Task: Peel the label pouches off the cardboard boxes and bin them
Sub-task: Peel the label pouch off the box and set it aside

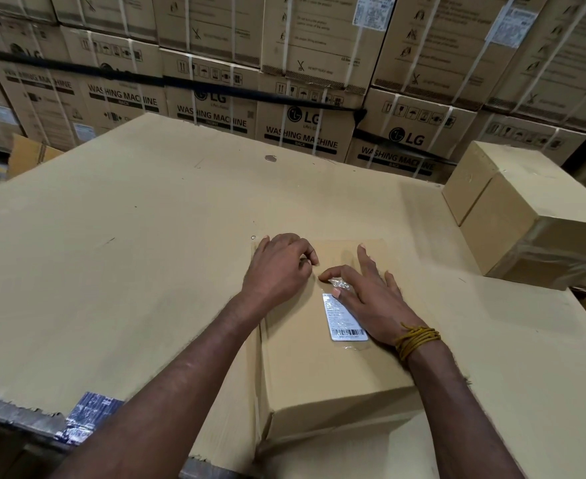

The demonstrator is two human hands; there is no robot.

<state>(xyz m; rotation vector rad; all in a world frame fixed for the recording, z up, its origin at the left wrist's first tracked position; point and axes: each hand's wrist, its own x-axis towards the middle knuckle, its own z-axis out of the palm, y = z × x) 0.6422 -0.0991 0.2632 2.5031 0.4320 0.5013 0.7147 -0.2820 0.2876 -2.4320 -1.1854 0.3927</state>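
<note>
A: Where is the pouch?

B: The clear plastic label pouch with its white barcode label (346, 318) lies flat on top of the plain brown cardboard box (322, 368), towards the box's 3 o'clock side, on the cardboard-covered table (112, 236).

A: The right hand?

B: The right hand (374, 299) comes in from 5 o'clock, palm down, fingers spread; index and thumb pinch the crinkled top edge of the pouch. A yellow cord bracelet (417, 340) wraps the wrist.

A: The left?

B: The left hand (277, 267) rests on the box top at 10 o'clock of the pouch, fingers loosely curled, holding nothing.

A: Anything else?

B: A taped brown carton (526, 216) sits at 2 o'clock; stacked washing-machine cartons (301, 126) stand behind.
</note>
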